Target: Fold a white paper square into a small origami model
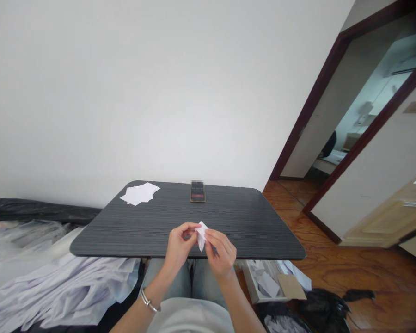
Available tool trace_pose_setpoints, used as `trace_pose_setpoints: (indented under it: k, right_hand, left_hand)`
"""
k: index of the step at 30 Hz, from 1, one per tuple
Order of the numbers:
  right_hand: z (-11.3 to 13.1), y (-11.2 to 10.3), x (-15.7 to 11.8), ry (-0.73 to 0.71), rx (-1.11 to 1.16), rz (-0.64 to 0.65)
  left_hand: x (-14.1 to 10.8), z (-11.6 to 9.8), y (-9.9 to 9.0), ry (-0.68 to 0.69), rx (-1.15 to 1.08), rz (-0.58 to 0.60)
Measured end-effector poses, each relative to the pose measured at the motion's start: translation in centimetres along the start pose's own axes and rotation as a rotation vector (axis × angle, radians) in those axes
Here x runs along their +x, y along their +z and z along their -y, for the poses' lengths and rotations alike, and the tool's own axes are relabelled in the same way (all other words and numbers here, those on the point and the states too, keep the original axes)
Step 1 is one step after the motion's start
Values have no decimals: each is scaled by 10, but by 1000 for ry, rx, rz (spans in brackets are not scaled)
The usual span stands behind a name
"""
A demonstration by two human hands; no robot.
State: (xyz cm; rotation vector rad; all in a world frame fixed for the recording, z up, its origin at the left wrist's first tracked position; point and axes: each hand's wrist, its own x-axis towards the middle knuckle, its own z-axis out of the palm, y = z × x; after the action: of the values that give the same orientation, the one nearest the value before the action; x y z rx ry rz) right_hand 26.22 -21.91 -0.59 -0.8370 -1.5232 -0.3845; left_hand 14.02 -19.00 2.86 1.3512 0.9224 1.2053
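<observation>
A small folded piece of white paper is held up over the near edge of the dark table. My left hand pinches its left side between thumb and fingers. On the other side my right hand grips the paper the same way. The paper comes to a point at the top and hangs in narrow flaps below; my fingertips hide part of it. Farther back on the table lies a loose stack of white paper sheets, at the left.
A phone lies at the back middle of the dark table, which stands against a white wall. White cloth-like material is heaped at lower left. On the wooden floor at right are a box with papers and black bags.
</observation>
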Motion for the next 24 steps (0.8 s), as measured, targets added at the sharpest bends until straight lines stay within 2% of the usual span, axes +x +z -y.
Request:
trace_pose_setpoints:
  k: [19,24]
  right_hand:
    - [0,1,-2,22,9,-18]
    - [2,1,-1,69,45,-8]
  left_hand:
    - [-1,1,1,4,13,15]
    - [0,1,0,29,44,-2]
